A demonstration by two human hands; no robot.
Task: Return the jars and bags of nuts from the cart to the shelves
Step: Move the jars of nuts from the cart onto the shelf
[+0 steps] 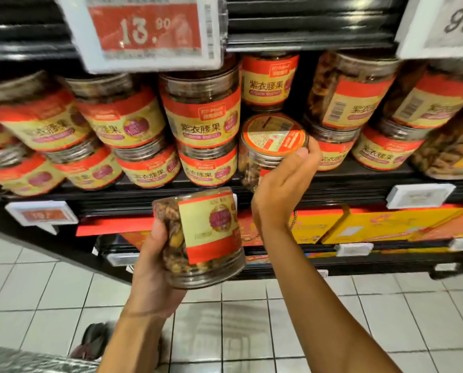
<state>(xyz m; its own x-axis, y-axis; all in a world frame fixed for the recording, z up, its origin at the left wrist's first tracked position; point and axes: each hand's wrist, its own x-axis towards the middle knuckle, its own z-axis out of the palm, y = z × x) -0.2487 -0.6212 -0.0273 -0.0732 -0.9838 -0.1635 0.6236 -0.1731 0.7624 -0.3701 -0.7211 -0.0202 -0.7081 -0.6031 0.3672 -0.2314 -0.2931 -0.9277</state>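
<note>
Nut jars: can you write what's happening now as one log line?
left hand: holds spare jar below shelf | right hand: grips tilted jar at shelf gap | step: shelving, not yet released

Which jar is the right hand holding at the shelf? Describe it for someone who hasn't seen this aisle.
Find the red 13.90 price tag, then drop to the black shelf packed with stacked jars. In the gap right of the middle stack, the right hand grips a jar. It alone shows its red-rimmed lid to the camera; its neighbours show side labels.
</note>
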